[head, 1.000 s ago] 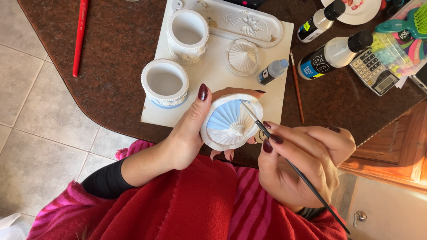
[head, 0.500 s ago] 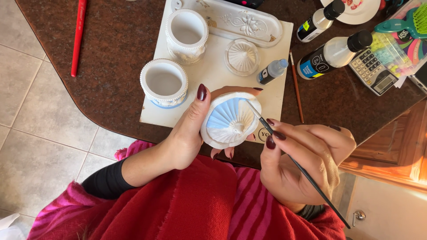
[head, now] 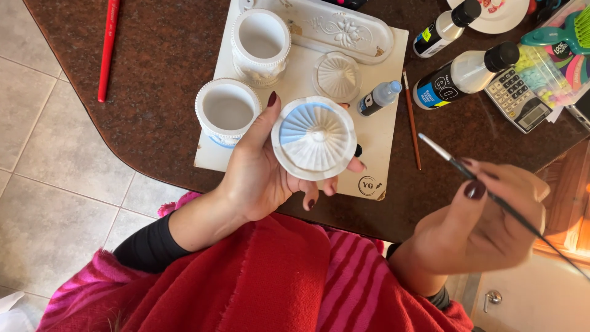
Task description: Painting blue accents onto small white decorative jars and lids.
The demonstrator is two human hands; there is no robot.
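Black sleeves under a red-and-pink striped wrap, and dark burgundy polish on the nails.

Right of the white tray [head: 295,92]: two white bottles [head: 464,72] with black-and-blue labels, a small blue-capped bottle [head: 378,98] on its edge, a grey calculator [head: 517,101] beyond.

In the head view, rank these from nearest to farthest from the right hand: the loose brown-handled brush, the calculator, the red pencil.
Measured from the right hand:
1. Brown-handled brush, lying on the table just up and left of the hand, beside the white board.
2. Calculator, farther up, toward the table's right edge.
3. Red pencil, far across on the table's left side.
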